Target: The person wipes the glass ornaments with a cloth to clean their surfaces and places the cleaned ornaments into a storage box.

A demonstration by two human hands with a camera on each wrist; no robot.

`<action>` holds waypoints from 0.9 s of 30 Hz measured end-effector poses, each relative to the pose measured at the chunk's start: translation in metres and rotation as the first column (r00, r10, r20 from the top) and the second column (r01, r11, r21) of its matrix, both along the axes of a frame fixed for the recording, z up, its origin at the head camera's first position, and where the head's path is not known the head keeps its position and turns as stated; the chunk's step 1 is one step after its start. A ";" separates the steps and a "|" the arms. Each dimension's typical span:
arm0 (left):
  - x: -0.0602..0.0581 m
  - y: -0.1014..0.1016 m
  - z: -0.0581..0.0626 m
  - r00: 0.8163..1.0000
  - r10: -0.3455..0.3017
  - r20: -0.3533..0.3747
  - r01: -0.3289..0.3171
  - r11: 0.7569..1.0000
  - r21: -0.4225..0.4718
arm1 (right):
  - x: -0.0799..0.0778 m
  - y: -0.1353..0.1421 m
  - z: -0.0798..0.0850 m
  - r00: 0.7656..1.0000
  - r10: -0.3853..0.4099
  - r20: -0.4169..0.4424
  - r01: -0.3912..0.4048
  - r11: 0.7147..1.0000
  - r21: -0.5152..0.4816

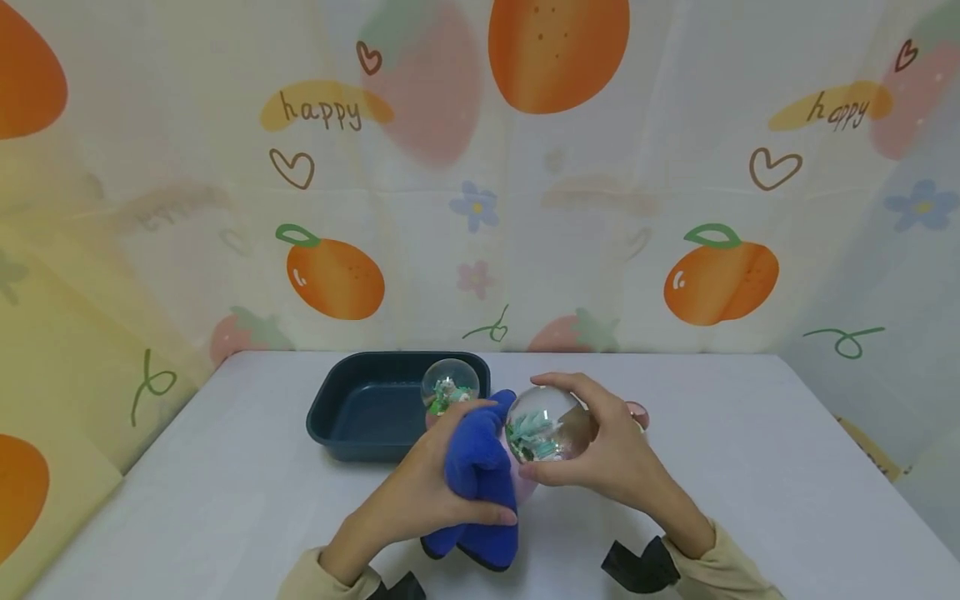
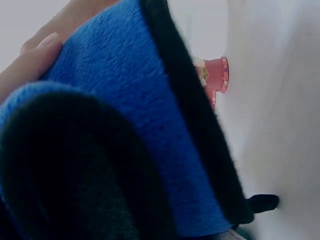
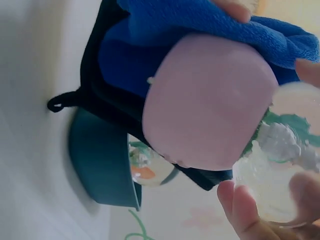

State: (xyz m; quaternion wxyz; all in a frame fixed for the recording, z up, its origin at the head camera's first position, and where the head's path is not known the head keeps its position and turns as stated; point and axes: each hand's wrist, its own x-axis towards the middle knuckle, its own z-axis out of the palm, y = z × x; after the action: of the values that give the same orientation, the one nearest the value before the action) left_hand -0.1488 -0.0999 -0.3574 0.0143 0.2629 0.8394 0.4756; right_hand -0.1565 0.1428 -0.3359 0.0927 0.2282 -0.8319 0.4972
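Note:
My right hand (image 1: 618, 446) grips the clear ball of a snow globe (image 1: 536, 437), fingers over the top and thumb below. Inside the ball are green and white figures; its pink base (image 3: 210, 105) fills the middle of the right wrist view. In my left hand (image 1: 435, 483) is a blue cloth (image 1: 483, 467) with black edging. The cloth lies bunched against the pink base. Part of the left fingers (image 2: 30, 65) shows along the cloth in the left wrist view.
A dark teal tray (image 1: 360, 450) stands at the back of the white table (image 1: 247, 467). At its right end is another snow globe (image 1: 450, 383). Behind my right hand shows a small pinkish part of an object (image 1: 639, 414), mostly hidden. A fruit-printed curtain (image 1: 420, 250) hangs behind.

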 end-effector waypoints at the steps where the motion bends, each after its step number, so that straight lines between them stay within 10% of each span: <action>1: 0.000 0.000 0.000 1.000 -0.013 0.009 0.013 1.000 0.002 | 0.000 0.000 0.000 1.000 0.026 -0.017 -0.026 1.000 -0.004; 18: -0.012 -0.010 -0.003 0.997 -0.045 0.061 0.036 0.990 0.137 | -0.001 0.008 0.004 0.937 0.346 -0.040 -0.348 0.927 -0.136; 27: -0.007 -0.012 0.000 0.931 -0.240 0.276 0.210 0.968 0.135 | -0.003 0.010 0.005 0.890 0.443 -0.107 -0.456 0.869 -0.193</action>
State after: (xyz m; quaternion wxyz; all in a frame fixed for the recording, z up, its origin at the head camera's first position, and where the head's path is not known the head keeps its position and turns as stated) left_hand -0.1555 -0.1119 -0.3573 0.1783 0.2851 0.7667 0.5469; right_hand -0.1596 0.1526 -0.3309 0.0230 0.4188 -0.6950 0.5841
